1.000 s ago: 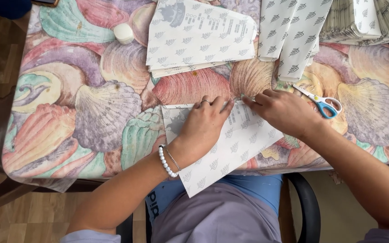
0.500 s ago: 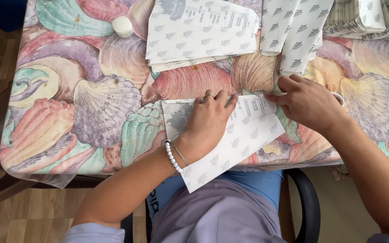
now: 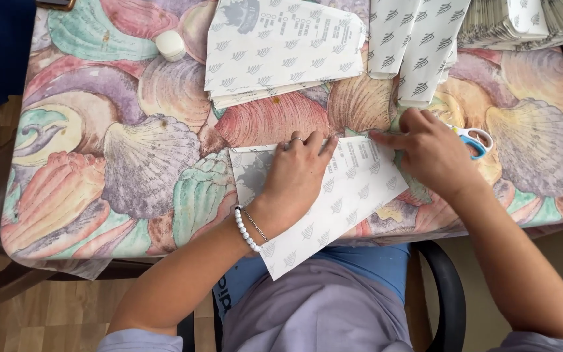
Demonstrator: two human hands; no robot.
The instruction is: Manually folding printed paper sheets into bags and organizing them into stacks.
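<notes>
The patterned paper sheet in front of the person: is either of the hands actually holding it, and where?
Neither lifts it. The left hand presses flat on the middle of the paper sheet, pinning it to the table; the right hand touches its upper right edge with the fingertips.

We see a white paper sheet (image 3: 346,195) with little grey leaf marks. It lies flat and tilted, hanging over the table's near edge.

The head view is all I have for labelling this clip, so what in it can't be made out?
- Scissors: only the blue and white handles show; the right hand hides the blades.
- Patterned paper sheet: the left hand covers its middle.
- Grey stack at the top right corner: cut off by the frame edge.
- Small white round object: too small to identify.
</notes>
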